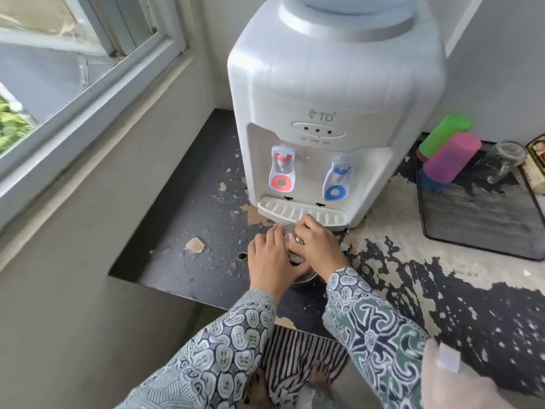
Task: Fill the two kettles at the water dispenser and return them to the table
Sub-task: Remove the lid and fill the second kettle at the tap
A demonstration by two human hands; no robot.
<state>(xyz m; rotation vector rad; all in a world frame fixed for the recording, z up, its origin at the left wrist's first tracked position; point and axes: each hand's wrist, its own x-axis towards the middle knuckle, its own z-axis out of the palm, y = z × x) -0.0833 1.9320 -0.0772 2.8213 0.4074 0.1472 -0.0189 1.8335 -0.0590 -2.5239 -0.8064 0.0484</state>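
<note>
Your left hand (269, 262) and right hand (317, 246) both gripped the kettle (296, 261) below the water dispenser (333, 84).

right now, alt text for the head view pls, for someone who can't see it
Both hands, left hand and right hand, hold a small metal kettle on a worn black counter, just below the drip tray of a white water dispenser with red and blue taps.

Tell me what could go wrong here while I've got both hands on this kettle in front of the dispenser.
1. The kettle sits in front of the drip tray, not under either tap, so water would probably spill onto the counter.
2. The red hot tap is close above your left hand; scald risk.
3. The counter's peeling surface could shed flakes into the kettle.
</note>
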